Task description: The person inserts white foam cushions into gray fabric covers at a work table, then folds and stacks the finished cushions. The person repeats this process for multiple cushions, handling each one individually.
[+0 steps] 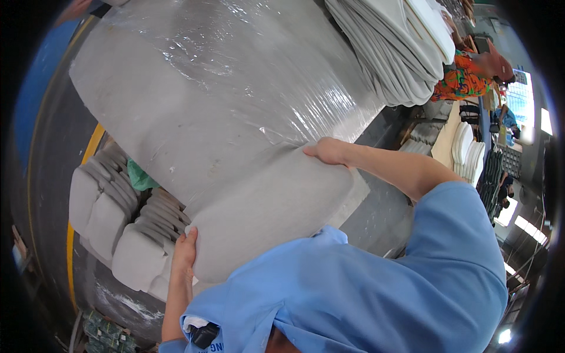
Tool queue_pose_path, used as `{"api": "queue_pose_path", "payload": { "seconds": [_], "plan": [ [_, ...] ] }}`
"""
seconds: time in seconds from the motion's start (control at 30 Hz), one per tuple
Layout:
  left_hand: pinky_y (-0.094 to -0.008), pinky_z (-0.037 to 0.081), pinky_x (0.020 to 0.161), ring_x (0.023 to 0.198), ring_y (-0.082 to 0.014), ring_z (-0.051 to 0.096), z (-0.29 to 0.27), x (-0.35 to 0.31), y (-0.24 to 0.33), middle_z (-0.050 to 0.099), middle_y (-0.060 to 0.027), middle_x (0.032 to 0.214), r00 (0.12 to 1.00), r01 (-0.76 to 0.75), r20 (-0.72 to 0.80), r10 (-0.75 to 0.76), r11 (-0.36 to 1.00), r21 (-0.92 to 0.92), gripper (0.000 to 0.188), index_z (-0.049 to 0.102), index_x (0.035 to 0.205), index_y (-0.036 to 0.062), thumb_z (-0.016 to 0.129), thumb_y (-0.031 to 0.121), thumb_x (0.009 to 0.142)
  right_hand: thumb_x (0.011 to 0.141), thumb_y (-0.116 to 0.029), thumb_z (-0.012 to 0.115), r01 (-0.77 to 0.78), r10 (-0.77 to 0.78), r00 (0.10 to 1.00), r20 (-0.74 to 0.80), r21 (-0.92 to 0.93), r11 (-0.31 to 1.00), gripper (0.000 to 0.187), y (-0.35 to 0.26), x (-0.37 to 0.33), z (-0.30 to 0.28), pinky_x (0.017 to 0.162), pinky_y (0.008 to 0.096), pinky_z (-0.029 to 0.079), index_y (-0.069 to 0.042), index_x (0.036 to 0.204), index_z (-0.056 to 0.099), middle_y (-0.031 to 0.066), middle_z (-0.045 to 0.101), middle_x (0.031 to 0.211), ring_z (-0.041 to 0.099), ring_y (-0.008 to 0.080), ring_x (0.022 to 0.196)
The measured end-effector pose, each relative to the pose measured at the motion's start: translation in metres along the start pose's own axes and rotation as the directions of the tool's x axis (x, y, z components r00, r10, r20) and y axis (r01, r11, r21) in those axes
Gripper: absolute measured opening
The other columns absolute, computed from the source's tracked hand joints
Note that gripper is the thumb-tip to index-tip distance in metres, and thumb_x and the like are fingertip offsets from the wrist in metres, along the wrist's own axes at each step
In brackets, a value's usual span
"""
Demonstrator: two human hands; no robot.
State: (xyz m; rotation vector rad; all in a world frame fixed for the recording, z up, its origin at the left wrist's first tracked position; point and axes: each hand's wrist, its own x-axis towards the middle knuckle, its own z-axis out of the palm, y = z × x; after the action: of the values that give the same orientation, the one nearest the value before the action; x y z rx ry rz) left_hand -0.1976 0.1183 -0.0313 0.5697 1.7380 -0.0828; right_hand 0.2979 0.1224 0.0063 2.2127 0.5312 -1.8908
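Note:
A grey, soft-looking sheet (271,212) with rounded corners stretches between my two hands, close in front of my body. My left hand (185,250) has its fingers closed round the sheet's left edge. At the far right corner, my right hand (327,151) pinches the sheet between thumb and fingers; part of the grip is hidden beneath it. Under and beyond the sheet lies a wide table (141,100) with a grey surface, partly covered by shiny clear plastic film (318,106).
Left of the table stand stacks of grey shaped pads (141,253), with a green plastic bag (141,176) among them. A thick pile of grey sheets (394,53) rests at the far right. Beyond it is a person in an orange patterned top (462,79). A yellow line (94,144) marks the floor.

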Motion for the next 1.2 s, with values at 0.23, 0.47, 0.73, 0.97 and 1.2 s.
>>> {"api": "queue_pose_path", "payload": {
  "seconds": [0.23,0.47,0.73,0.97,1.2],
  "plan": [
    [-0.0336,0.054,0.093,0.104,-0.021,0.071,0.0,0.015,0.031,0.076,-0.0146,0.113,0.994,-0.112,0.028,0.108,0.957,0.266,0.052,0.073,0.123,-0.0069,0.067,0.041,0.103,0.105,-0.046,0.062,0.033,-0.033,0.999,-0.012,0.05,0.998,0.056,0.001,0.028,0.0,0.095,0.052,0.059,0.001,0.135,0.067,0.0204,0.068,0.135,0.069,0.0336,0.12],
    [-0.0382,0.058,0.076,0.081,-0.017,0.073,-0.016,0.035,0.04,0.078,-0.0061,0.101,0.928,0.055,0.374,0.0,0.989,-0.137,0.035,0.075,0.114,0.0027,0.06,0.034,0.108,0.098,-0.065,0.062,-0.005,-0.065,0.984,0.166,0.392,0.92,0.054,0.024,0.057,-0.014,0.082,0.041,0.055,-0.021,0.127,0.072,-0.002,0.074,0.12,0.07,0.0171,0.102],
    [-0.0384,0.054,0.095,0.108,-0.0256,0.071,-0.005,0.007,0.03,0.074,-0.013,0.123,0.978,-0.186,0.092,0.188,0.982,-0.036,0.049,0.066,0.134,-0.003,0.053,0.038,0.111,0.105,-0.065,0.051,0.285,-0.317,0.948,-0.004,0.45,0.847,0.068,0.04,0.004,0.013,0.096,0.0397,0.055,-0.005,0.133,0.068,0.0103,0.072,0.129,0.068,0.022,0.117],
    [-0.0403,0.039,0.117,0.136,-0.0227,0.052,-0.023,-0.036,0.066,0.056,-0.0104,0.148,0.62,-0.768,-0.33,0.712,0.464,-0.441,0.072,0.05,0.154,0.006,0.044,0.062,0.109,0.108,-0.071,0.035,0.737,-0.408,0.627,-0.663,0.675,0.036,0.081,0.072,-0.033,0.085,0.112,0.042,0.044,-0.002,0.14,0.061,0.0137,0.068,0.133,0.062,0.025,0.125],
    [-0.0359,0.054,0.089,0.089,-0.0209,0.069,-0.025,-0.07,0.167,0.074,-0.0112,0.09,0.42,-0.672,-0.397,0.816,-0.014,-0.74,0.068,0.055,0.143,0.0046,0.03,0.06,0.113,0.109,-0.064,0.039,0.809,-0.629,0.386,-0.675,0.575,-0.121,0.067,0.112,-0.083,0.177,0.115,0.0392,0.038,-0.004,0.135,0.056,0.0112,0.059,0.131,0.053,0.0229,0.127]
  ]
}}
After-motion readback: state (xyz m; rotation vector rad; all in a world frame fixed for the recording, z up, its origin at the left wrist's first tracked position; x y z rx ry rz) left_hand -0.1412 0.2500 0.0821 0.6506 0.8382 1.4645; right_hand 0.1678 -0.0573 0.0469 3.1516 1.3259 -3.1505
